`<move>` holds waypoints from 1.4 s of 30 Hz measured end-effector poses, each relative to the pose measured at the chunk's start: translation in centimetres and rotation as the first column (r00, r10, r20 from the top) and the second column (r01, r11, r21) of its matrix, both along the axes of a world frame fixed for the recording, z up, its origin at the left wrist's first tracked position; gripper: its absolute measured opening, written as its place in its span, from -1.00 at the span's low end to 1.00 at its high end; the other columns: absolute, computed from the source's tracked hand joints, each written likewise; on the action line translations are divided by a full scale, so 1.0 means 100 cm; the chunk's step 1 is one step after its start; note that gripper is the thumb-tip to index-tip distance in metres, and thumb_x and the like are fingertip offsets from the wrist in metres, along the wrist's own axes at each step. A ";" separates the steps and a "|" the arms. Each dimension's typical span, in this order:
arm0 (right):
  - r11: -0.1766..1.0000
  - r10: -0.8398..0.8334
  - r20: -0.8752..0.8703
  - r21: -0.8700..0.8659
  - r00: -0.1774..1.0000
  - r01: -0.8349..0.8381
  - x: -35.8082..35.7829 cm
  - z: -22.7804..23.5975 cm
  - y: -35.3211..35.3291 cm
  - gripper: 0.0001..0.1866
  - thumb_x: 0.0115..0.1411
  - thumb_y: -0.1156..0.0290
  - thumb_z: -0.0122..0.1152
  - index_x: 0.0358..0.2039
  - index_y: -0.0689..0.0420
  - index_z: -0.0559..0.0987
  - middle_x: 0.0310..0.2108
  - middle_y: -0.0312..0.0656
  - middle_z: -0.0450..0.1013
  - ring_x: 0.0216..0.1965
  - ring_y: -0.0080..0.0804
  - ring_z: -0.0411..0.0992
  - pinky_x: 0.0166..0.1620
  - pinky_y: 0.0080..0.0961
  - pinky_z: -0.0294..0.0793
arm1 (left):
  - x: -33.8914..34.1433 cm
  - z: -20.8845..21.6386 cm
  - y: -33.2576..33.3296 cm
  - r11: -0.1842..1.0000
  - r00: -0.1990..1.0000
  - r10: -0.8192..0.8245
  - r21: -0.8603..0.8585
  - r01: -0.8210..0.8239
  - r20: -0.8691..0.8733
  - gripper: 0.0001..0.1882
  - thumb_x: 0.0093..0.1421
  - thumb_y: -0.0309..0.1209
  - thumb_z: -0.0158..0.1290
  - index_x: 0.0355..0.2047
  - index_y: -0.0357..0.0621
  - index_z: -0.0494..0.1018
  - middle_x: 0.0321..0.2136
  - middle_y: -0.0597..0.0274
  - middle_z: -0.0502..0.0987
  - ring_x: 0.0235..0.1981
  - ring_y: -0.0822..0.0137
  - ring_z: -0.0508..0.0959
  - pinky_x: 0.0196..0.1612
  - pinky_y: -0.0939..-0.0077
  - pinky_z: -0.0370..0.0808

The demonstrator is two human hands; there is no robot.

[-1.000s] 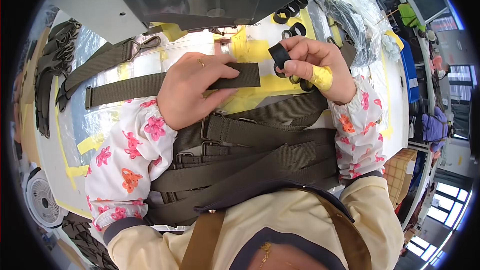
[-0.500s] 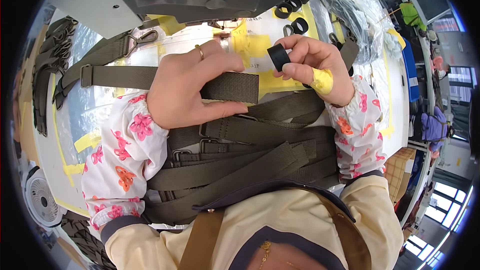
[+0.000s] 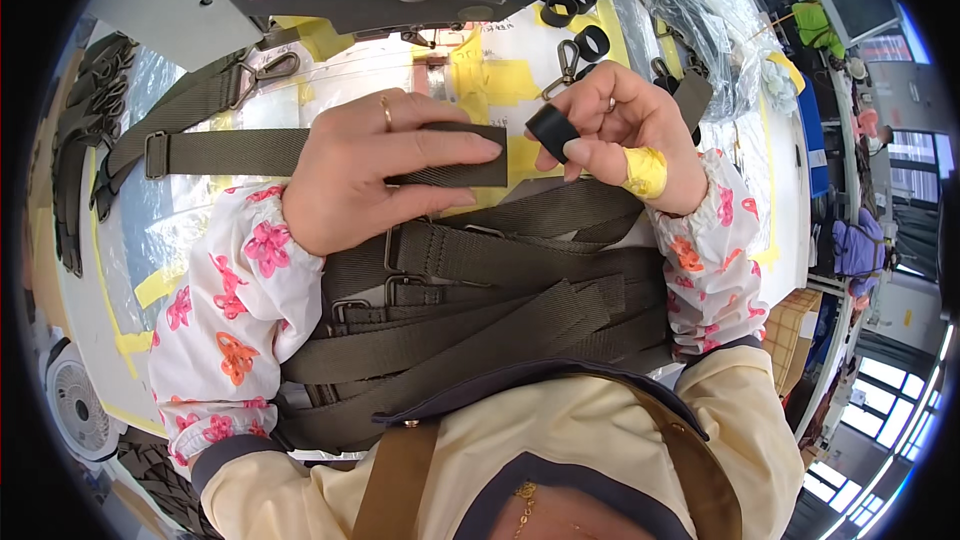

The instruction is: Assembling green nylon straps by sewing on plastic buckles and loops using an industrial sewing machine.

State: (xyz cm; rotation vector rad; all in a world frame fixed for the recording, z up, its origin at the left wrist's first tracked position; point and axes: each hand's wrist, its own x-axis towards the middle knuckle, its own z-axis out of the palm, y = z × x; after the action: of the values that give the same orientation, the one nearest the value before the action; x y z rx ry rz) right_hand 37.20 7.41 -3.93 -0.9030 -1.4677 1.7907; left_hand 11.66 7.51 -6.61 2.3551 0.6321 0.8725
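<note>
While the left hand [image 3: 350, 155] rests palm-down, grip spread across the dark strap [image 3: 235, 152], the curled right hand [image 3: 640, 135] pinches the black loop [image 3: 551, 132].

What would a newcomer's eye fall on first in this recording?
Probably the wide black ring in the right hand, just right of the cut end of the dark webbing strap under the left hand. Nearer the body lies a heap of similar straps, flanked by white sleeves with pink and orange patterns.
</note>
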 end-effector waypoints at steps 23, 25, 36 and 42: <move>0.966 0.160 0.045 -0.212 0.986 -0.147 -0.009 -0.010 -0.003 -0.73 0.03 0.48 0.17 -0.28 0.31 0.37 -0.54 -0.25 0.39 -0.55 -0.59 0.39 -0.50 -0.70 0.40 | 0.011 0.005 -0.004 0.987 0.991 -0.134 0.087 0.133 -0.003 -0.85 -0.14 -0.56 0.22 -0.49 -0.20 0.51 -0.46 0.15 0.54 -0.60 0.21 0.53 -0.56 0.48 0.45; 0.968 0.164 0.043 -0.199 0.985 -0.153 -0.010 -0.011 -0.004 -0.69 0.02 0.42 0.20 -0.30 0.35 0.39 -0.53 -0.20 0.41 -0.54 -0.55 0.40 -0.48 -0.67 0.43 | 0.015 0.008 -0.007 0.983 0.986 -0.167 0.074 0.169 -0.026 -0.85 -0.14 -0.57 0.20 -0.48 -0.21 0.51 -0.47 0.16 0.53 -0.59 0.21 0.52 -0.56 0.48 0.44; 0.943 0.019 -0.055 -0.330 0.998 -0.036 -0.038 -0.011 -0.026 -0.65 0.12 0.48 0.09 -0.08 0.31 0.33 -0.35 -0.14 0.44 -0.42 -0.40 0.50 -0.35 -0.57 0.53 | 0.024 -0.002 -0.016 0.954 0.971 0.217 0.230 -0.191 -0.095 -0.58 -0.03 -0.55 0.01 -0.08 -0.16 0.35 -0.61 0.12 0.47 -0.66 0.13 0.49 -0.60 0.35 0.41; 0.945 0.015 -0.080 -0.326 0.997 -0.041 -0.032 -0.009 -0.017 -0.52 0.23 0.25 -0.01 0.04 0.33 0.25 -0.32 -0.03 0.45 -0.39 -0.36 0.50 -0.31 -0.53 0.52 | 0.019 -0.003 -0.014 0.940 0.969 0.244 0.253 -0.229 -0.029 -0.60 0.00 -0.58 0.00 -0.08 -0.16 0.34 -0.57 0.09 0.50 -0.63 0.13 0.51 -0.58 0.38 0.43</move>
State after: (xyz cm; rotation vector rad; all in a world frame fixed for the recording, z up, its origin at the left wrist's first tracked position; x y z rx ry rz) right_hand 33.99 5.69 -4.80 -0.9643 -1.1581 2.1064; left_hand 13.59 6.16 -6.88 2.5727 0.8915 1.0405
